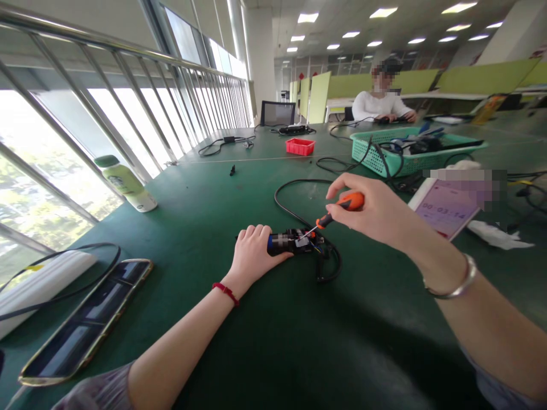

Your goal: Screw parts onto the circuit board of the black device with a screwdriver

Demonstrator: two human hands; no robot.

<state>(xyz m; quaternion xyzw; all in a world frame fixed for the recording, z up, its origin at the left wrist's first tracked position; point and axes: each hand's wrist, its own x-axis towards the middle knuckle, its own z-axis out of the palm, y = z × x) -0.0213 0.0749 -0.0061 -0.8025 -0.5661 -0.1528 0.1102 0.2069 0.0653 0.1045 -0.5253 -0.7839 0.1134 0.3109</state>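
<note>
My left hand (253,255) is closed around one end of a dark, opened-up corded device (282,243), holding it down on the green table (239,341). Wires and small inner parts show at the device's right end, and a black cord runs off from it. In my right hand (376,213) is a screwdriver (351,201) with an orange and black handle, gripped between thumb and fingers. It slants down to the left, its thin shaft reaching the exposed parts; whether the tip sits in a screw is too small to tell.
A phone (92,319) and a white power strip (47,282) lie at left, near a green bottle (128,185). Farther back are a red tray (299,147) and a teal basket (380,162) of cables. A tablet showing a timer (444,208) stands right. A person (378,106) sits beyond.
</note>
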